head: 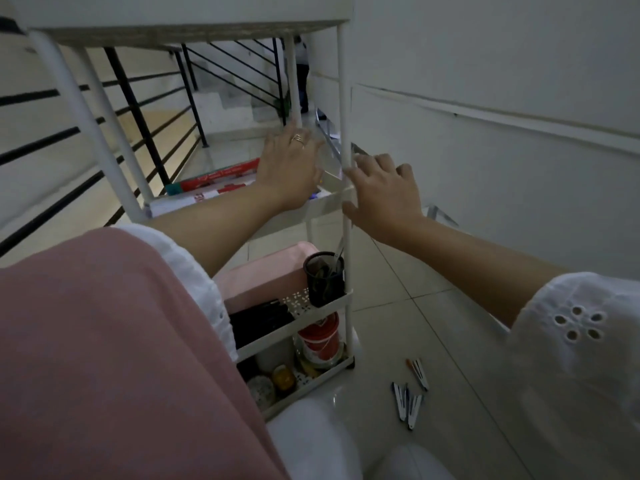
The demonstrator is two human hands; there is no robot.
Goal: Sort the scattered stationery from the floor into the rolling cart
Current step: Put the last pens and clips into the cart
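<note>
A pink cloth [114, 358] fills the near left, and a white eyelet sleeve [575, 341] the near right. On the tiled floor [433, 282], just right of the cart's foot, several pens [400, 403] lie loose in a small cluster, not yet picked up.

The white cart [332, 303] stands ahead. Its bottom tier carries a red-and-white tub [320, 344] and some jars. The tier above holds a pink basket [266, 275], with a black mesh cup [323, 278] touching its right side; thin sticks poke out of the cup.

The right hand [381, 192] is at the cart's front right post [346, 98], thumb and forefinger against it. The fingers are loosely bent and apart; I cannot tell if they grip anything.

The left hand [291, 164], a ring on one finger, reaches over the upper tier. Its fingers are straight and nearly together, laid on something clear and blurred. A red box [221, 178] lies on that tier to its left.

Beyond are a black railing [145, 133] and stairs [235, 95].
</note>
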